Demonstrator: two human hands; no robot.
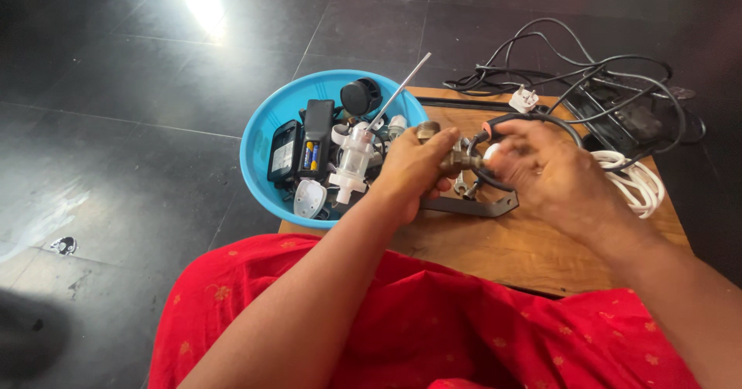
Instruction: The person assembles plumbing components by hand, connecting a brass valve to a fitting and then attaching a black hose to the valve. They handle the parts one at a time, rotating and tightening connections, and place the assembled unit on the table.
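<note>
Over the red patterned lap point(433, 327), the left hand point(413, 168) clamps a brass threaded pipe fitting point(452, 159) above the low wooden table point(510, 242); the right hand point(541, 165) pinches its end. Steadying the fitting squarely should ease turning. Beyond sit a blue plastic bowl point(259, 145) and black cables point(587, 72).

Both hands, left hand point(417, 165) and right hand point(541, 165), around a brass fitting point(452, 159) beside a blue bowl point(259, 145).
</note>
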